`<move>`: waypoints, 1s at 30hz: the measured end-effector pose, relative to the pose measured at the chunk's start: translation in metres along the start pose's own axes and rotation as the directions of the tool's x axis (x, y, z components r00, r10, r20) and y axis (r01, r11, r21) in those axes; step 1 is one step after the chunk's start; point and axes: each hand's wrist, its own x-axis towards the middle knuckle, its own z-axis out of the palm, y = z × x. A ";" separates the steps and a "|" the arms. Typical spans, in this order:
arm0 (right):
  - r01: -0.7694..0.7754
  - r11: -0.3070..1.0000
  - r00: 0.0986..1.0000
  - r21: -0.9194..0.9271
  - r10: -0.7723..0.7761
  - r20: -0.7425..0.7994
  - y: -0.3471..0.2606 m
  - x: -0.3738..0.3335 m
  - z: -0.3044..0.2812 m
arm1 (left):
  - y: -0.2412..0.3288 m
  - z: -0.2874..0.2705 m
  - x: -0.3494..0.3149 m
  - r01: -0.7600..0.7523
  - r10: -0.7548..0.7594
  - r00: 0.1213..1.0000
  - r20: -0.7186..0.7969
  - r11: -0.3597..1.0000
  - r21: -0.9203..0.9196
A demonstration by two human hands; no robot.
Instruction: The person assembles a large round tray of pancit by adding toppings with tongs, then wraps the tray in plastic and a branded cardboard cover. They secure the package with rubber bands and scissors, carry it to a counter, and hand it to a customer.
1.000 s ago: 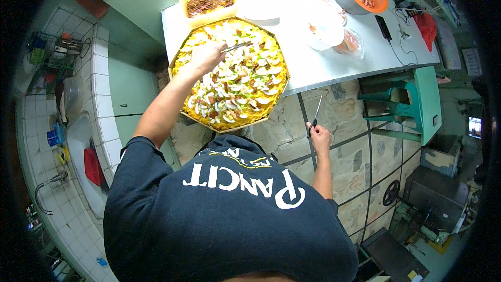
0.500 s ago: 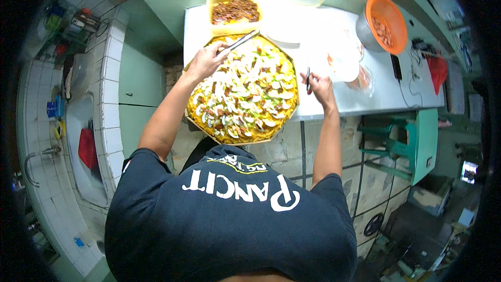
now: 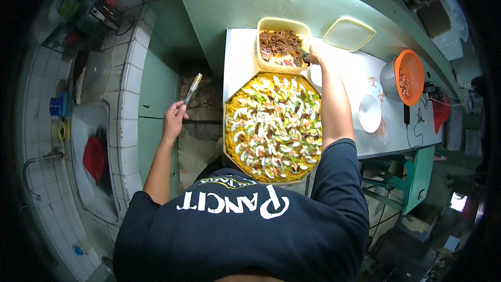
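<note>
My left hand (image 3: 174, 119) is closed round a pair of metal tongs (image 3: 193, 90), held up left of the table with their tips pointing away from me. My right hand (image 3: 315, 55) reaches to the right side of a pale yellow plastic tub (image 3: 264, 66). It grips a dark-handled utensil (image 3: 306, 58) whose far end is hidden in the tub. Dark brown chopped food (image 3: 282, 43) fills much of the tub. Between my arms lies an octagonal tray (image 3: 226, 145) of yellow noodles (image 3: 238, 107), topped with egg slices, greens and brown bits.
The tub's lid (image 3: 348, 34) leans at the wall. Further right on the white table (image 3: 237, 55) are a white bowl (image 3: 369, 114), an orange basin (image 3: 417, 77) with pinkish food, and a phone (image 3: 406, 115) on a cable. A green stool (image 3: 389, 177) stands below; a sink (image 3: 86, 177) is at left.
My left hand with the tongs has moved off the tray to the left. My right hand has gone forward from the table's front side to the tub. The view has shifted.
</note>
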 end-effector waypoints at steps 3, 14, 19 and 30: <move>-0.141 0.987 0.969 0.076 0.122 0.213 0.006 0.006 -0.010 | -0.011 -0.010 0.009 0.058 -0.058 0.998 0.014 0.998 -0.024; -0.265 0.963 0.864 0.041 0.219 0.453 -0.007 -0.004 -0.021 | -0.038 -0.027 0.018 0.079 -0.078 0.994 0.082 0.997 -0.015; -0.191 0.980 0.878 0.056 0.146 0.456 -0.004 -0.011 -0.009 | -0.039 -0.029 0.007 0.105 -0.102 0.991 0.085 0.994 -0.032; 0.015 0.931 0.976 0.364 -0.093 0.196 -0.002 -0.172 -0.074 | -0.044 -0.055 -0.030 0.274 -0.270 0.960 -0.075 0.960 0.048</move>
